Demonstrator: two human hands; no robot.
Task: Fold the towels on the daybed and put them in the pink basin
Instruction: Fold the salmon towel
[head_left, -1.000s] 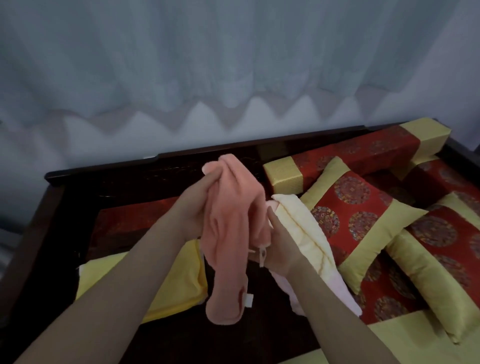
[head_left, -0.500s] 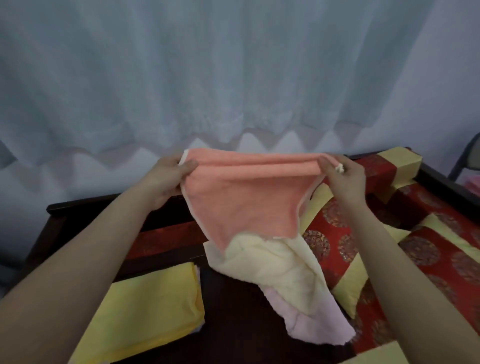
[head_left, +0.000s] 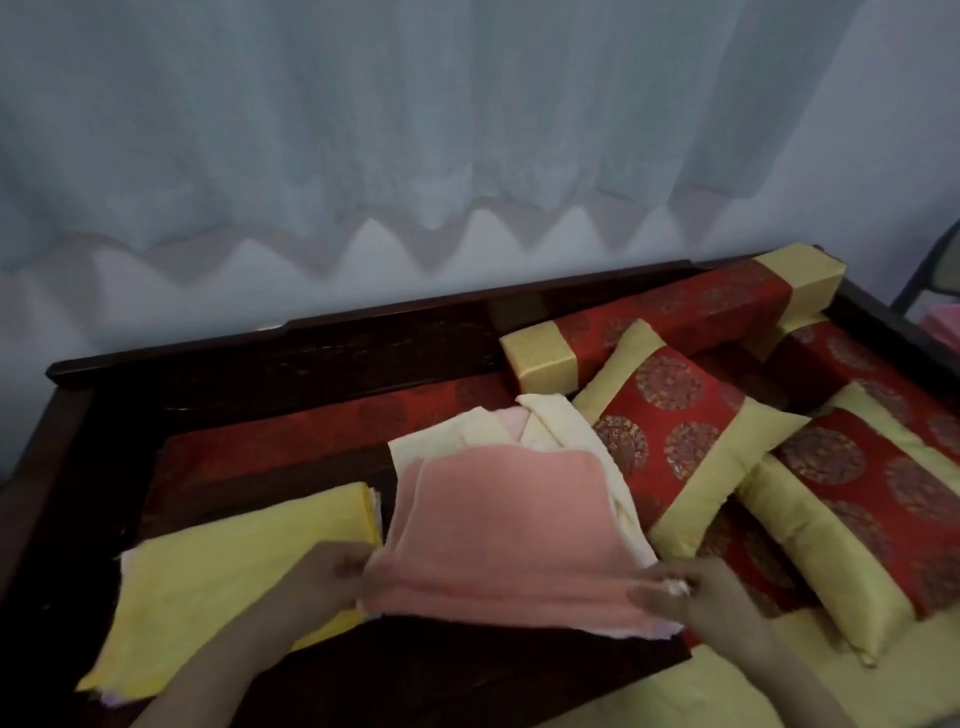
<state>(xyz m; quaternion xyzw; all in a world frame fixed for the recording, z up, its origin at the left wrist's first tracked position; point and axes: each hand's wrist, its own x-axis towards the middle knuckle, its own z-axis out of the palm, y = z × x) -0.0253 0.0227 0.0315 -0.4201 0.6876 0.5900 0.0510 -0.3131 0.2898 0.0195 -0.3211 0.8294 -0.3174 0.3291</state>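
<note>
On daybed (head_left: 363, 358), peach towel (head_left: 498, 525) lowered from air; left hand (head_left: 322, 577), right hand (head_left: 696, 592) pinch corners.

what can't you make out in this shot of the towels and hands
Head view only:
Pink basin: not identifiable; just a blurred pink patch cut off by the right edge.
Cream towel: mostly covered by the peach towel; layers beneath uncountable.
Left hand and right hand: hold the peach towel's near corners, but blur smears the grip.
</note>
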